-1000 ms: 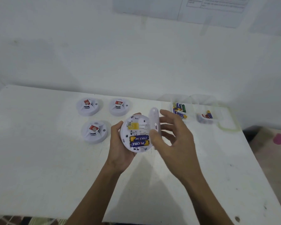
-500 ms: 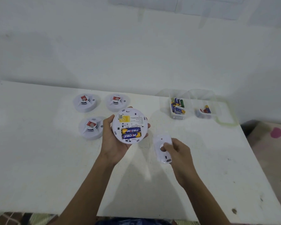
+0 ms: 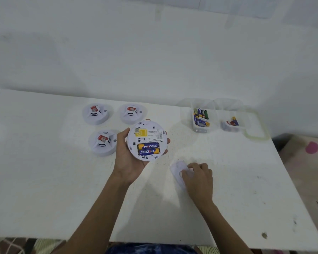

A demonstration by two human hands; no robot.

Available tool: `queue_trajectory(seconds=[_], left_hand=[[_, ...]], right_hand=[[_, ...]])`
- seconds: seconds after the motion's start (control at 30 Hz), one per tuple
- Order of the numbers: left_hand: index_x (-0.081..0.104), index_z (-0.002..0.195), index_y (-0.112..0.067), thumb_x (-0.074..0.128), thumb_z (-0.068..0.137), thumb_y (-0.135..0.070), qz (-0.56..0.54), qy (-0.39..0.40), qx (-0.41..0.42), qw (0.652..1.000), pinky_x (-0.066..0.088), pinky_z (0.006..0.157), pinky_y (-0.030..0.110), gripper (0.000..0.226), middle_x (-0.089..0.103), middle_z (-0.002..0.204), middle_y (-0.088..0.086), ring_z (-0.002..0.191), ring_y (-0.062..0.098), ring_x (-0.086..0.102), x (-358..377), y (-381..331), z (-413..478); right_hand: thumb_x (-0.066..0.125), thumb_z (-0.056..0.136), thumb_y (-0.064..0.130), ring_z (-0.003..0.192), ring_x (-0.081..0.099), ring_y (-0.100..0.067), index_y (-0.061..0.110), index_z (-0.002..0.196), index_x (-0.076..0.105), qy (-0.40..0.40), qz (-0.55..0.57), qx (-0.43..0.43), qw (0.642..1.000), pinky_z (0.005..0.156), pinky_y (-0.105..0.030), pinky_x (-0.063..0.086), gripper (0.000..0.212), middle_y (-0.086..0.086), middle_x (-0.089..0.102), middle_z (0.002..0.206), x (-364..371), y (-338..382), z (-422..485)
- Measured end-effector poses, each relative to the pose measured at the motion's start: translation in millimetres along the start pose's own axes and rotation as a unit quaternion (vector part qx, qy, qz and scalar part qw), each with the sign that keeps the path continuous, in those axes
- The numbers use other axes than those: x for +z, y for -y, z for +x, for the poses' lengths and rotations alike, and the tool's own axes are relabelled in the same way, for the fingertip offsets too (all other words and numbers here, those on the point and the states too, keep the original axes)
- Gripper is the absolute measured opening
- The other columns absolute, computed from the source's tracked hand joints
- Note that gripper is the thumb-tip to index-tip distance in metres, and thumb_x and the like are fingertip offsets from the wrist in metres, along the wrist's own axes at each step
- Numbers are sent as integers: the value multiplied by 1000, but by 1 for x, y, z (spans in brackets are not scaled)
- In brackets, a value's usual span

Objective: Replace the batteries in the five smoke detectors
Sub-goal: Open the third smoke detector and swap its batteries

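Observation:
My left hand [image 3: 126, 158] holds a round white smoke detector [image 3: 146, 139] with its back towards me. Its battery bay is uncovered and two blue-and-yellow batteries [image 3: 148, 149] sit in it. My right hand [image 3: 198, 177] rests on the white battery cover [image 3: 178, 171], which lies flat on the white table [image 3: 44, 180] to the right of the detector. Three more white detectors stand face up at the back left: one [image 3: 96, 114], a second [image 3: 132, 112], and a third [image 3: 103, 143] just left of my left hand.
A clear box [image 3: 203, 116] with several batteries stands at the back right. Beside it is a second clear box [image 3: 231, 122] with a few batteries, and a clear lid [image 3: 257, 129]. The table's right edge drops to a patterned floor.
My right hand carried the battery cover away from the detector and down to the table on the right, where it now lies. My left hand kept the detector and lowered it a little.

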State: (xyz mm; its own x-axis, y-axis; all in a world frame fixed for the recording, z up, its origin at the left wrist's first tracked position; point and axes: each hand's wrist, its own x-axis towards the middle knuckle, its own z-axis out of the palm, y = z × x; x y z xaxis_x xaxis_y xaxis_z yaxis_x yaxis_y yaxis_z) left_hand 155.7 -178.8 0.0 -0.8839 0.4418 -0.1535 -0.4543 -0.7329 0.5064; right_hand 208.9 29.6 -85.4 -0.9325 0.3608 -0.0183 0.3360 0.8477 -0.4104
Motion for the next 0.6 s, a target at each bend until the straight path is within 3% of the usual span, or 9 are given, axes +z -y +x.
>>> queue_trajectory(seconds=[0.17,0.33,0.37,0.43,0.47,0.5,0.6], left_hand=[[30,148,-16,71,70,-48,-5,-3,1,1000,50,92,56,94,43,142,22,116,43,56,4,0,0],[32,147,-15,73,69,-50,4,-35,10,999,52,87,53,95,40,144,21,116,40,56,5,0,0],[44,141,-16,72,70,-49,15,-40,20,999,54,85,50,84,47,139,19,114,38,58,8,0,0],[73,109,-21,62,69,-45,32,-57,56,996,59,72,40,48,69,114,11,98,26,69,12,2,-2],[78,95,-24,55,69,-45,38,-63,69,995,59,67,35,40,73,102,6,89,21,71,15,2,-4],[78,91,-25,48,73,-45,39,-69,71,994,59,65,33,41,74,98,5,86,20,72,17,2,-5],[72,108,-20,32,89,-43,23,-82,59,995,59,71,34,50,69,110,10,95,23,69,17,1,-6]], right_hand=[[61,89,29,101,55,-20,15,112,64,-25,119,-34,992,82,-25,43,27,-6,59,112,-18,17,-2],[55,85,34,77,57,-9,15,96,67,-113,241,-153,952,69,-2,38,25,3,61,93,-66,65,-11],[53,86,36,76,55,-7,15,94,67,-131,244,-180,944,69,0,38,27,3,61,92,-74,75,-14],[52,86,37,77,53,-5,12,91,66,-160,238,-233,929,71,1,36,29,2,63,89,-86,90,-18],[53,87,37,79,53,-7,10,91,67,-166,230,-259,923,72,1,36,30,0,64,90,-90,95,-20],[53,88,37,83,55,-9,9,93,67,-166,215,-288,918,73,1,35,31,-3,64,92,-92,100,-21],[58,88,33,92,53,-13,12,97,66,-145,147,-377,903,76,-5,37,24,-5,62,99,-93,108,-18]])
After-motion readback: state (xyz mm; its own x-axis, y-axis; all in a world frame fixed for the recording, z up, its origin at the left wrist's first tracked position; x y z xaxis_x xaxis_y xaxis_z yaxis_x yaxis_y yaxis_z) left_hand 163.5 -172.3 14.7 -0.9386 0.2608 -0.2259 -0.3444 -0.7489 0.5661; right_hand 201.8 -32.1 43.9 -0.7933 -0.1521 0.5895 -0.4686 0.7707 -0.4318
